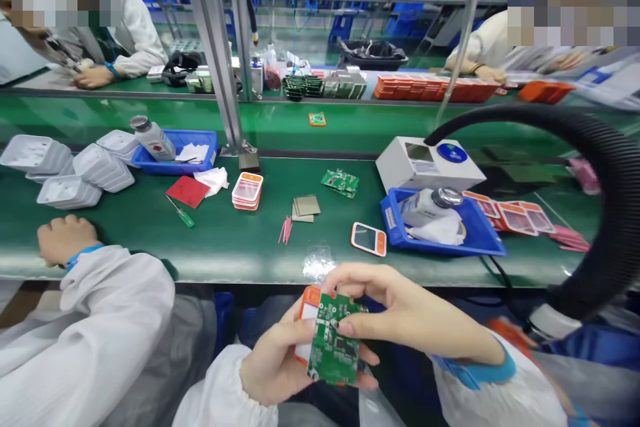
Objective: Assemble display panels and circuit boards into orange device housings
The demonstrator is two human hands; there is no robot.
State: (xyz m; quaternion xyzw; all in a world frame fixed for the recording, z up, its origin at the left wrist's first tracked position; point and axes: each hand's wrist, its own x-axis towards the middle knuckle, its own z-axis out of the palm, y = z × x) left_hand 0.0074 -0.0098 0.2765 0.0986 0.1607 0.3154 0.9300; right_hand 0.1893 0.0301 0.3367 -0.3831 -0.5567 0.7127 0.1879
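Observation:
Close in front of my body, above my lap, I hold a green circuit board and an orange-and-white plastic case behind it. My left hand is closed around the case from below and the left, its thumb on the board's left edge. My right hand grips the upper part of the board, with the thumb on its face and the fingers behind. Whether the board touches the case is hidden. On the bench beyond lies an assembled orange-and-white device with a dark screen.
Circuit boards, grey square plates, pink strips and stacked cases lie on the bench. A blue tray holds a bottle. A black flexible hose arches at right. A co-worker's hand rests at left.

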